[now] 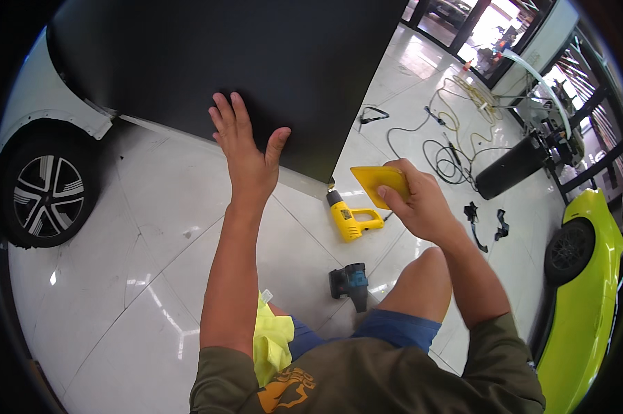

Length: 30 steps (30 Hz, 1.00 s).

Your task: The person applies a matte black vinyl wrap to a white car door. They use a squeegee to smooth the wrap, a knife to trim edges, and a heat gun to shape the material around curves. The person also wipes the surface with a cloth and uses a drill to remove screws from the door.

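My left hand is open, its fingers spread against a large matte black sheet or panel beside a white car. The panel's lower edge slants down to a corner between my hands. In my right hand, a flat yellow squeegee is pinched between thumb and fingers, apart from the panel. Below that corner a yellow heat gun lies on the tiled floor. Closer to my knees lies a blue and black cordless power tool. A bright yellow cloth hangs by my lap.
At the left is the white car's wheel. To the right, tangled hoses lead toward a black cylindrical tank. Small black parts lie on the floor near a lime-green car. Glass doors stand at the back.
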Motion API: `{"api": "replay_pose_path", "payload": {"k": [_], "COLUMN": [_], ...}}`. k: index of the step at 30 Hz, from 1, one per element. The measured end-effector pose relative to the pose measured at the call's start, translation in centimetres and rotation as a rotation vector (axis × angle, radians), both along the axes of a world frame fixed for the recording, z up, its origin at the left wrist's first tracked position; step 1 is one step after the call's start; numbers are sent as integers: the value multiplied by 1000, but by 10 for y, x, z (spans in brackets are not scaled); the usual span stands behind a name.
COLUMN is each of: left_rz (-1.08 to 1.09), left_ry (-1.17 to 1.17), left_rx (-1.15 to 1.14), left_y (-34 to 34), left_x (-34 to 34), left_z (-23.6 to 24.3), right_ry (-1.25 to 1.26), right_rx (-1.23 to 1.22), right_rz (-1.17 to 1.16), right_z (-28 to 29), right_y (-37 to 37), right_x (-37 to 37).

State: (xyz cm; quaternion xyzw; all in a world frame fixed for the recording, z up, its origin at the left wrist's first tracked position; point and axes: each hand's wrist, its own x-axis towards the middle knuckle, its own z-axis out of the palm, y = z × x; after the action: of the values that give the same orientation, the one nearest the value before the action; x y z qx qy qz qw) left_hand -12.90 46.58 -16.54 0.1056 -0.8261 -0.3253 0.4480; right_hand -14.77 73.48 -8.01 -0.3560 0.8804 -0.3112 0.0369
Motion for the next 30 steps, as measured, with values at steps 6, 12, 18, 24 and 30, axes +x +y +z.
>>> {"api": "replay_pose_path", "payload": {"k": [6, 12, 18, 24, 30], "left_rz": [-90, -58, -59, -75, -56], "left_ry": [-57, -139, -175, -167, -85], "left_rx": [17, 13, 128, 120, 59], "left_y": [26, 34, 46, 50, 62], "left_x": [18, 23, 17, 13, 12], "left_z": [0, 4, 15, 14, 7], "right_ry": [-680, -1095, -1227, -1311, -1316], "right_rx": [-639, -988, -1042, -1144, -1256], "right_rz": [-32, 68, -12, -119, -106], "right_z": [-62, -89, -127, -163, -153], "right_y": [12, -3, 9, 35, 34], "right_x": [-44, -51, -55, -56, -59]}}
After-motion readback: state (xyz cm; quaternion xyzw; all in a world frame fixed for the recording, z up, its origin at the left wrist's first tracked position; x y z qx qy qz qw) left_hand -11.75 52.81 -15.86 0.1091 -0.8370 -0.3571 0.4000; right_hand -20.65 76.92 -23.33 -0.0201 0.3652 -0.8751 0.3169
